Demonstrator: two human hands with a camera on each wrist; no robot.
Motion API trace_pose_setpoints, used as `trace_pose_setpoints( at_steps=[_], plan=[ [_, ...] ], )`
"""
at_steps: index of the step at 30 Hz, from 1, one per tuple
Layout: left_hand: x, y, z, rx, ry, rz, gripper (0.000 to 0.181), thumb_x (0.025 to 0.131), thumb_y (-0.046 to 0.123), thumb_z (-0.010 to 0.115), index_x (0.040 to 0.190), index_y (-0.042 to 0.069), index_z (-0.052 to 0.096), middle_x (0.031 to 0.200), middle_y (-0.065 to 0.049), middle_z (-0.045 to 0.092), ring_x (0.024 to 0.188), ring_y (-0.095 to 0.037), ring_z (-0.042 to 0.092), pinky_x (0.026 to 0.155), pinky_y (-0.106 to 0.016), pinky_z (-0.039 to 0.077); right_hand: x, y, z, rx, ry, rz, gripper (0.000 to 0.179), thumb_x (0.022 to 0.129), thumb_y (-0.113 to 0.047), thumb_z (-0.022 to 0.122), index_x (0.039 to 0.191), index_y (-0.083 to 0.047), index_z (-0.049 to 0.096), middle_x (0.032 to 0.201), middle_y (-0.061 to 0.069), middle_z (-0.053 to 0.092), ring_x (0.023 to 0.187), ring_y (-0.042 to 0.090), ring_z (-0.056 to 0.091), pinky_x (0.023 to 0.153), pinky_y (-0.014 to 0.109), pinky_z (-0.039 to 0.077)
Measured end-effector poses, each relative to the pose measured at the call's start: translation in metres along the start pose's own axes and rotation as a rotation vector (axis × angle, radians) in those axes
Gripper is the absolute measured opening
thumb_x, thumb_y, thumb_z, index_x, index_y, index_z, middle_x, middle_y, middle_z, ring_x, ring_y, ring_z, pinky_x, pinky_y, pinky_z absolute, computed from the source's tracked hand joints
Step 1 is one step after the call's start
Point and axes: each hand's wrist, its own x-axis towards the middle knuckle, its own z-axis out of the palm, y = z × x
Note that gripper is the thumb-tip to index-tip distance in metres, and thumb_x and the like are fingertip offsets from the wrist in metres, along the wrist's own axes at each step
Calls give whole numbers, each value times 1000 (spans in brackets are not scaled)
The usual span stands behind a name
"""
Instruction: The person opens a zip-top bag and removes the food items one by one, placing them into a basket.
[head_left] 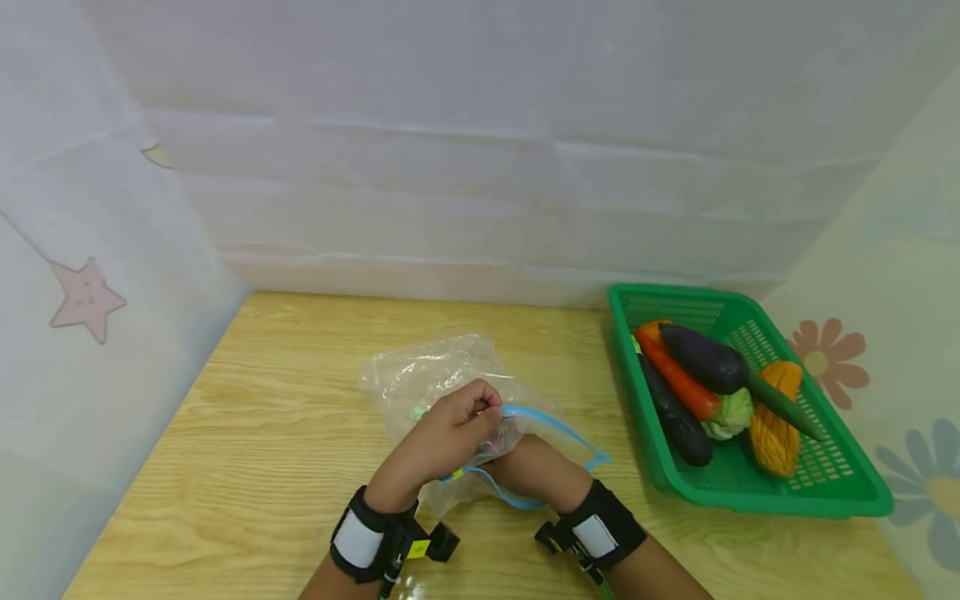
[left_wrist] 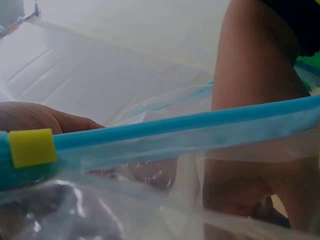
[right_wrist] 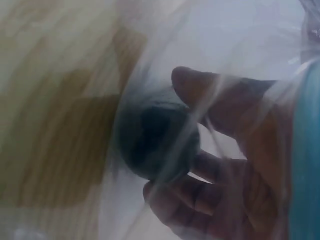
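A clear zip bag (head_left: 420, 371) with a blue zip edge lies on the table, its mouth toward the right front. My left hand (head_left: 459, 427) pinches the bag near the rim. In the left wrist view, a yellow slider (left_wrist: 33, 148) sits on the blue zip (left_wrist: 150, 127), close to that hand. My right hand (head_left: 525, 467) reaches into the bag through its mouth. Through the film in the right wrist view, its thumb and fingers curl round a dark, round object (right_wrist: 155, 142), whose kind is too blurred to tell. A small pale green patch (head_left: 417, 412) shows inside the bag.
At the right stands a green plastic basket (head_left: 750, 500) holding dark eggplants (head_left: 705, 358), a carrot-like orange-red vegetable (head_left: 678, 371), a ridged orange one (head_left: 776, 433) and leafy pale green (head_left: 731, 414). White sheets (head_left: 480, 208) wall the wooden table (head_left: 247, 467) behind and at both sides.
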Motion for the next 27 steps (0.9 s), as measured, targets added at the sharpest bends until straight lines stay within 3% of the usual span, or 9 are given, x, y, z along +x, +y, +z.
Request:
trace_pose_setpoints(
  at_steps=[6, 11, 15, 18, 20, 27],
  plan=[
    [2, -1, 0, -20, -13, -2, 13, 105, 15, 47, 104, 9, 58, 76, -2, 51, 58, -10, 41, 56, -24, 38, -7, -3, -4, -32, 3, 7, 17, 99, -14, 62, 111, -3, 62, 100, 5, 66, 85, 12, 61, 70, 25, 50],
    [3, -3, -1, -44, 7, -44, 13, 105, 16, 47, 107, 7, 57, 83, -3, 56, 66, -13, 52, 60, -26, 42, -20, -9, -25, -111, -36, -8, 18, 90, -10, 69, 106, -7, 60, 72, -4, 55, 62, 7, 47, 57, 23, 40],
    [3, -5, -3, -109, 22, -67, 13, 106, 15, 48, 109, 4, 54, 88, -7, 58, 74, -19, 61, 64, -28, 47, -38, -17, -45, -100, -42, 25, 26, 83, -8, 70, 108, -10, 62, 82, -5, 56, 67, 8, 42, 60, 23, 36],
    [4, -7, -2, -131, 16, -68, 14, 106, 15, 48, 110, 3, 53, 89, -9, 56, 75, -20, 61, 66, -29, 48, -52, -24, -55, -59, -11, 59, 30, 80, -9, 67, 110, -14, 64, 99, -7, 57, 74, 7, 45, 62, 22, 38],
    [4, -7, -2, -118, 13, -68, 14, 106, 15, 48, 111, 3, 53, 88, -8, 56, 73, -19, 59, 65, -29, 48, -60, -26, -59, -33, 27, 52, 29, 77, -8, 66, 105, -17, 62, 98, -10, 53, 70, 6, 44, 58, 21, 37],
    [3, -8, -4, -9, 72, -67, 11, 106, 14, 46, 111, 6, 53, 75, -4, 51, 61, -15, 48, 56, -28, 40, -76, -25, -70, 50, 221, -77, 34, 69, 0, 60, 94, -24, 56, 96, -15, 49, 66, 2, 41, 57, 19, 37]
  ],
)
